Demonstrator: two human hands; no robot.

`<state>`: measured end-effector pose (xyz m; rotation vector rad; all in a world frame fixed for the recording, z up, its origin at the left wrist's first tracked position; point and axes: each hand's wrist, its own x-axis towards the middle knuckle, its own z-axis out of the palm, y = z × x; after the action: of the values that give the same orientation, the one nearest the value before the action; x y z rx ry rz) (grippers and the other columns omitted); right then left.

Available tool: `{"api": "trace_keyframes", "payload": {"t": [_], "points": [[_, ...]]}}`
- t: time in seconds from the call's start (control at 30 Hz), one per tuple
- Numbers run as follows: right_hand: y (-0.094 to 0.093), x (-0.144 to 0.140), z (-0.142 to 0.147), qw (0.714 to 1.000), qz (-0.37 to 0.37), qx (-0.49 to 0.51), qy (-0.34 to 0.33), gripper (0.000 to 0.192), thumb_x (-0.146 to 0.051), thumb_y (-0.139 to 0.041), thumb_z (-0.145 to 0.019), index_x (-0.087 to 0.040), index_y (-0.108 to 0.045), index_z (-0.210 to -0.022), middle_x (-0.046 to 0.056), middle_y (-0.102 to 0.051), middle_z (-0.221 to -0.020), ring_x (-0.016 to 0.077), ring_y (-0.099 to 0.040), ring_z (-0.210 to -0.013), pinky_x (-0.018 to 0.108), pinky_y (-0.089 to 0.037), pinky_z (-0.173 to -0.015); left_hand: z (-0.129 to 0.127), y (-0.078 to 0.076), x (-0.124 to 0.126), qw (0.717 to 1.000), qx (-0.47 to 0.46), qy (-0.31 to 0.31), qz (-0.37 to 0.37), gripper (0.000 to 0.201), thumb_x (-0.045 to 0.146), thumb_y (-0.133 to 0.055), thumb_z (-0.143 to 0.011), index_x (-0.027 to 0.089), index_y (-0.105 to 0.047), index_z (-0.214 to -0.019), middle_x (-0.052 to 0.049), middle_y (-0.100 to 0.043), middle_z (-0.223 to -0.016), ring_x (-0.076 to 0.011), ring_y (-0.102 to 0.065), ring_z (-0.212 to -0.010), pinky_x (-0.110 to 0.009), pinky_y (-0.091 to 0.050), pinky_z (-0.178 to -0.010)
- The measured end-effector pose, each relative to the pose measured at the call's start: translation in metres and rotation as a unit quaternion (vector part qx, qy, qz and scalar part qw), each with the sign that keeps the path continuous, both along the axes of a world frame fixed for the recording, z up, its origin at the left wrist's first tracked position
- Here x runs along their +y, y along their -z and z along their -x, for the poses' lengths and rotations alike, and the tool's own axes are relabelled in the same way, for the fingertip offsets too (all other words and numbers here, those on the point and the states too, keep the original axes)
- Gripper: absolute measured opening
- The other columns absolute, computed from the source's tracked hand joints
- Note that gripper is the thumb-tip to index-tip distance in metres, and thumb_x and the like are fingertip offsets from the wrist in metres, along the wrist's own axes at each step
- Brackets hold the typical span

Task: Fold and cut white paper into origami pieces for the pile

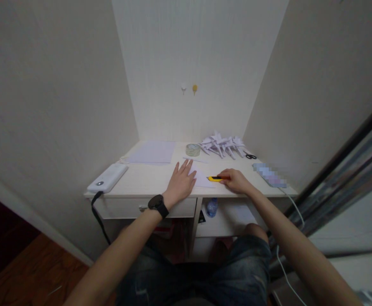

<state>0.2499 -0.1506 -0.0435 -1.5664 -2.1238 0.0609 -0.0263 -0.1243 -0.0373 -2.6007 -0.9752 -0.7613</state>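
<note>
The worktop is pale wood-look board with a smooth, matt face, and the sheet lying on it is thin white paper, like the flat stack and the folded pieces heaped at the back. The cutter is glossy yellow plastic, the power bank smooth white plastic, the tape roll shiny and clear. The floor is polished reddish wood, and the shorts are worn, faded denim.

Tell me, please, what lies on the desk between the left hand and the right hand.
In the head view, a folded white paper lies between the left hand and the right hand, which holds a yellow cutter.
</note>
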Motion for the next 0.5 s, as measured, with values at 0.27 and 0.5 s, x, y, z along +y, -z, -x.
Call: {"api": "trace_keyframes", "payload": {"t": [0.27, 0.5], "points": [[-0.003, 0.000, -0.002, 0.998, 0.039, 0.052, 0.003, 0.034, -0.012, -0.067, -0.074, -0.021, -0.077, -0.105, 0.008, -0.075, -0.108, 0.0240, -0.067, -0.097, 0.034, -0.049, -0.091, -0.011, 0.011, 0.015, 0.989, 0.058, 0.013, 0.136, 0.054, 0.050, -0.032, -0.100, 0.026, -0.048, -0.146, -0.013, -0.039, -0.156, -0.0363, -0.031, -0.145, -0.056, -0.026, -0.114], [-0.009, 0.005, -0.006, 0.993, 0.082, 0.077, -0.037, 0.037, -0.012, -0.067, -0.069, -0.020, -0.078, -0.104, 0.008, -0.076, -0.107, 0.0231, -0.068, -0.093, 0.032, -0.051, -0.087, -0.002, 0.010, 0.030, 0.981, 0.069, 0.013, 0.182, 0.058, 0.052, -0.032, -0.099, 0.021, -0.051, -0.144, -0.019, -0.043, -0.152, -0.0379, -0.037, -0.141, -0.054, -0.026, -0.114]]}}
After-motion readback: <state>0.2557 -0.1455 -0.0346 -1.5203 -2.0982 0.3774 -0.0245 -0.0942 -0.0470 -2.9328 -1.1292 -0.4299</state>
